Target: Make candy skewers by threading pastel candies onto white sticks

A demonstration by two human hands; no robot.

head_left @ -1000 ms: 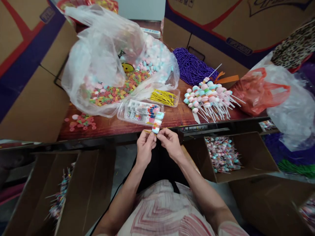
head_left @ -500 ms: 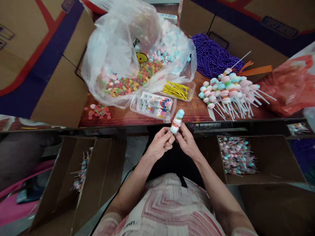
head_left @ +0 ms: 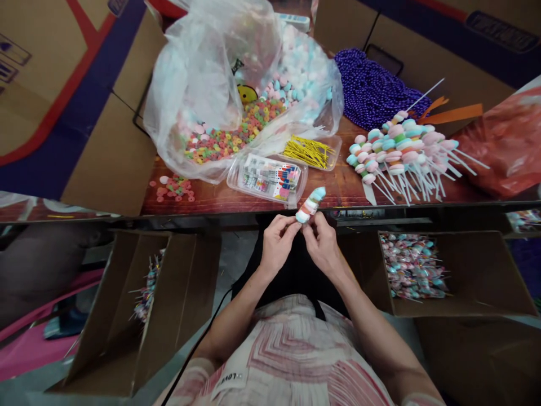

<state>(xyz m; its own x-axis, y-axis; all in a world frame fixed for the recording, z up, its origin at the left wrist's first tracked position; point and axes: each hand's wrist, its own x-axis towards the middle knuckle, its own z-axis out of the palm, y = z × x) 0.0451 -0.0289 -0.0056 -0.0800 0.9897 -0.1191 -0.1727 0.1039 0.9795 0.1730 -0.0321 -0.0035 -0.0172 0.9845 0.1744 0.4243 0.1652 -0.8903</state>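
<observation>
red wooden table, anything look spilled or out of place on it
A small scatter of reddish candy rings lies loose on the red wooden table, outside the clear plastic bag holding many more, perhaps spilled. One thin white stick juts opposite to the others in the skewer pile.

Dim, cool indoor light around me — a soft, wide-lens view.
Pale glare catches the plastic bag (head_left: 198,67) and glossy table (head_left: 215,197), with deep shadow below the edge; the light's source is hidden from me. The candy stick (head_left: 311,205) looks slightly smeared — the cardboard box (head_left: 107,149) stretches sideways.
</observation>
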